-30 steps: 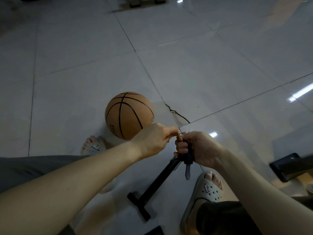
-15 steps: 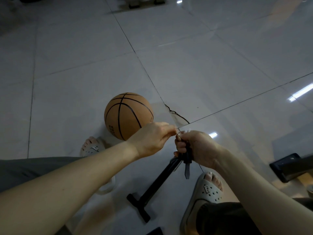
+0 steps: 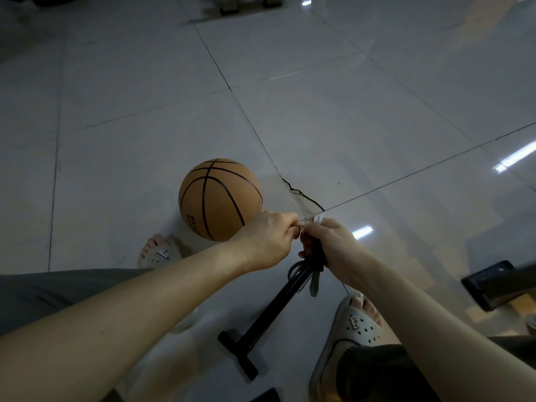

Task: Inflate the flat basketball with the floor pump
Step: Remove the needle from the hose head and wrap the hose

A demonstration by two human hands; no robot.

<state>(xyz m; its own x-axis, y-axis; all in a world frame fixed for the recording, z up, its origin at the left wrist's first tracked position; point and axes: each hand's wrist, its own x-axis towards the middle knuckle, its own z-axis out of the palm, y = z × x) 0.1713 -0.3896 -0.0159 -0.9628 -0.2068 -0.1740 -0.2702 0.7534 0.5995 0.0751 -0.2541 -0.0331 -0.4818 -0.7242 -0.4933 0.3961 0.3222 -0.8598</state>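
An orange basketball [image 3: 219, 197] with black seams sits on the tiled floor, just beyond my left hand. A black floor pump [image 3: 269, 317] lies slanted on the floor between my feet, its T-shaped end toward me. My right hand [image 3: 330, 245] grips the pump's upper end with its black hose fitting, which hangs below the fist. My left hand [image 3: 268, 239] pinches a thin metal needle right at that fitting, fingertips touching the right hand's. The needle itself is barely visible.
My two feet in pale clog sandals [image 3: 352, 329] flank the pump. A cracked tile corner [image 3: 304, 198] lies just behind my hands. A dark flat object [image 3: 493, 282] sits at the right edge. Furniture legs show at the far top.
Both hands stay joined at the pump's end, with only small finger shifts. The ball and pump keep their places.
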